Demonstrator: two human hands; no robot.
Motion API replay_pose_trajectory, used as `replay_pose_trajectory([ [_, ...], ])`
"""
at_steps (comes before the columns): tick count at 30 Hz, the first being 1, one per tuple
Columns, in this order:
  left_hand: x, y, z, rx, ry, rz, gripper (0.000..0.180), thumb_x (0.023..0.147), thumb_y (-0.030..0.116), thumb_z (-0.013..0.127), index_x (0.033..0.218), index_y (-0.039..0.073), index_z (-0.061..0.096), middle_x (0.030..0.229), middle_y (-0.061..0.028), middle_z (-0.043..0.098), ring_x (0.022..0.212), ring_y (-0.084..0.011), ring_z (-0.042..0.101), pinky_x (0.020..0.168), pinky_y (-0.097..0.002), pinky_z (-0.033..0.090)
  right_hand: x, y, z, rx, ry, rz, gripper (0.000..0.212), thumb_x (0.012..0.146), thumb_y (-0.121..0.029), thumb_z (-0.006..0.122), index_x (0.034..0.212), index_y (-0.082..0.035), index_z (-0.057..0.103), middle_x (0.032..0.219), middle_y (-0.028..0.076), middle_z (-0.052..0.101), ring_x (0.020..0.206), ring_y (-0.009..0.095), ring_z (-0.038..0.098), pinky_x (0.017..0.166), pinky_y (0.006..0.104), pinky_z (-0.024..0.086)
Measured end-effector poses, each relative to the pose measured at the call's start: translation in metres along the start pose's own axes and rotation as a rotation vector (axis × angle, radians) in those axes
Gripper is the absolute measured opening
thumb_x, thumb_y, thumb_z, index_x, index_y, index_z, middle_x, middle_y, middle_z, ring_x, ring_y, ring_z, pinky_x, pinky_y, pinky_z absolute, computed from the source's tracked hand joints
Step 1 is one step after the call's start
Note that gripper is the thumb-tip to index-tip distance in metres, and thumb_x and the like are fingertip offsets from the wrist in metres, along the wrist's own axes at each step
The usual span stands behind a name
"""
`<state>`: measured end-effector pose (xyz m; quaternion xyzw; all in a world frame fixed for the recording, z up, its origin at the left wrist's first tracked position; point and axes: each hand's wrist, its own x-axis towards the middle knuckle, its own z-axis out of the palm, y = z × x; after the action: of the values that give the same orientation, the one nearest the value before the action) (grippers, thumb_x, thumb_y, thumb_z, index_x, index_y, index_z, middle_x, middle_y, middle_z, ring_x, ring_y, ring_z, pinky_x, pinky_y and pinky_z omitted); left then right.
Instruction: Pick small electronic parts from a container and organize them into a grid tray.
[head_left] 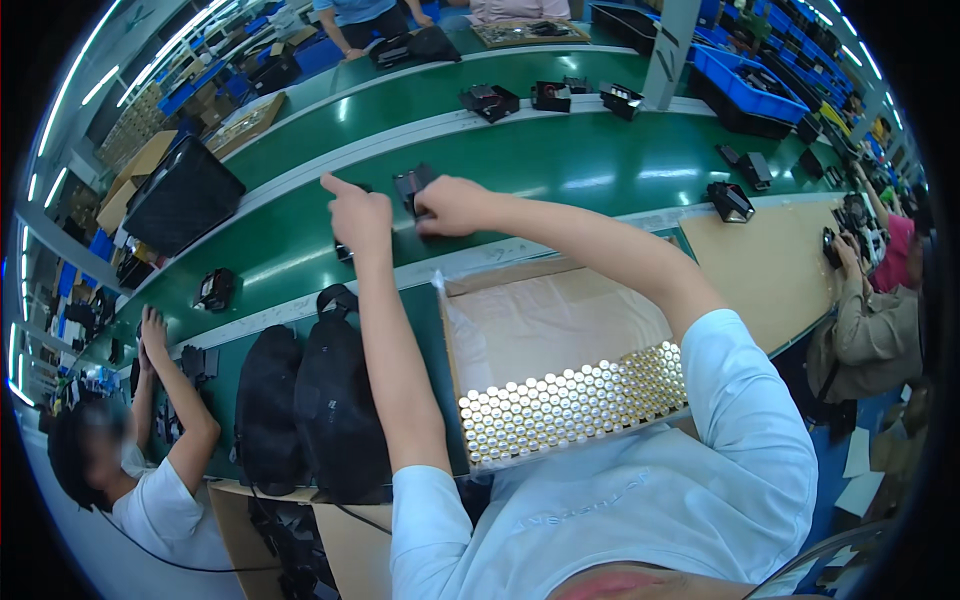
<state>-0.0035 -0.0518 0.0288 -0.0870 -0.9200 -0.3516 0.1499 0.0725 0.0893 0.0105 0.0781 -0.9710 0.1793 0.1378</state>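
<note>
Over the green conveyor belt, both my arms reach forward. My right hand is closed on the near side of a small black box-shaped device, which shows lighter parts inside its top. Just to the left, my left hand has its fingers curled with the index finger sticking out. Dark edges of a black part peek out from under that hand, mostly hidden by it. In front of my chest lies a shallow cardboard tray, its near half lined with rows of round metal-topped cells.
Black cloth-like cases lie left of the tray. More black devices sit along the belt. A large black bin stands far left, a blue crate far right. A co-worker works at left, others at right and across.
</note>
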Motion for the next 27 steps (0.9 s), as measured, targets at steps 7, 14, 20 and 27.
replay_pose_trajectory([
  [7,0.003,-0.011,0.022,0.595,0.351,0.448,0.05,0.082,0.016,0.06,0.128,0.0,0.043,0.114,-0.0265,0.057,0.091,-0.0373,0.064,0.077,-0.044,0.049,-0.045,0.043,-0.055,-0.202,-0.281,0.058,0.02,0.076,-0.014,0.062,0.09,-0.003,0.071,0.089,0.01,0.071,0.077,0.03,0.064,0.072,0.0383,0.052],
  [14,0.001,0.005,0.04,-0.123,-0.645,0.306,0.054,0.082,0.02,0.064,0.13,0.002,0.049,0.117,-0.0212,0.061,0.103,-0.0393,0.06,0.087,-0.0434,0.049,-0.131,0.062,-0.123,0.046,-0.058,0.034,0.022,0.084,-0.01,0.058,0.1,-0.002,0.07,0.093,0.008,0.072,0.074,0.022,0.063,0.07,0.032,0.051],
  [20,0.005,-0.019,0.055,-0.14,-0.469,0.189,0.055,0.079,0.023,0.067,0.126,0.0,0.051,0.111,-0.0208,0.064,0.096,-0.0353,0.064,0.085,-0.0397,0.051,-0.244,0.016,-0.168,0.189,-0.281,0.06,0.019,0.083,-0.009,0.058,0.095,0.0,0.07,0.087,0.009,0.07,0.067,0.021,0.06,0.066,0.0317,0.049],
  [27,-0.002,0.012,0.021,-0.957,-0.767,-0.224,0.038,0.086,0.009,0.051,0.123,0.002,0.053,0.106,-0.017,0.065,0.076,-0.0226,0.062,0.064,-0.0282,0.049,-0.333,-0.008,-0.154,-0.046,-0.266,0.142,0.021,0.088,-0.015,0.057,0.098,-0.002,0.069,0.097,0.009,0.069,0.085,0.027,0.062,0.079,0.0348,0.051],
])
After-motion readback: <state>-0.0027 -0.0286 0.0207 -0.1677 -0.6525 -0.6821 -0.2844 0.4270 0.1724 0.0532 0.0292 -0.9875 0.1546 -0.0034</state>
